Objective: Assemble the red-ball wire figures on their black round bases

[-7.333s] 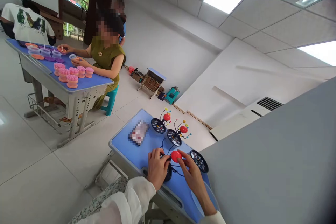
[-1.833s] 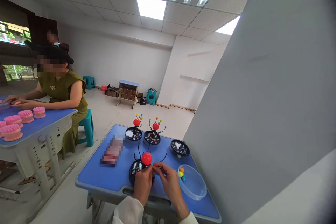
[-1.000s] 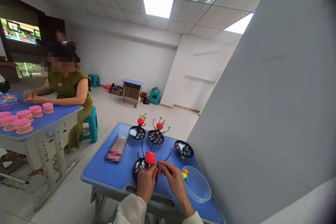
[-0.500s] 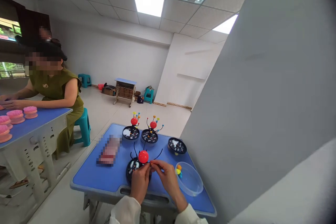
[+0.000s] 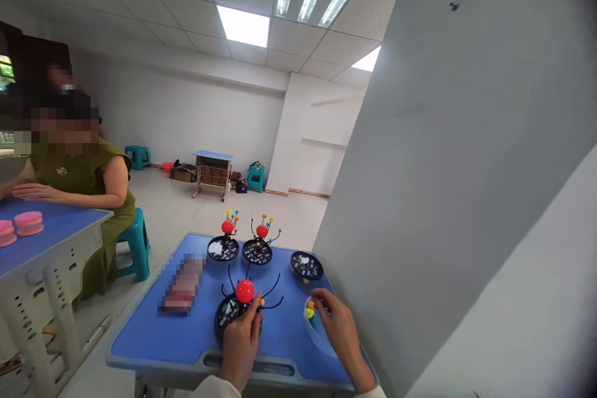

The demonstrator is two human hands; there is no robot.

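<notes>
My left hand (image 5: 240,339) is closed on the near toy, its fingers at the stem beside the red ball (image 5: 245,291). Bendy black wires (image 5: 275,286) stick out around the ball, and a small orange bead (image 5: 262,303) sits on one near my fingertips. The toy's round black base (image 5: 226,317) rests on the blue table, partly hidden by the hand. My right hand (image 5: 340,326) is over the clear plastic bowl (image 5: 319,342), fingers slightly apart beside the colored beads (image 5: 310,313). Orange, yellow and teal beads show there.
Two similar toys (image 5: 222,249) (image 5: 257,252) with beaded wires stand at the table's back. Another black round base (image 5: 306,266) lies right of them. A blurred pinkish packet (image 5: 183,286) lies left. A grey wall (image 5: 420,199) borders the right. Left, a person sits at another table (image 5: 56,236).
My right hand has left the toy's wire and moved right to the bowl of beads. An orange bead now shows on the wire. My left hand stays at the toy; the view has shifted.
</notes>
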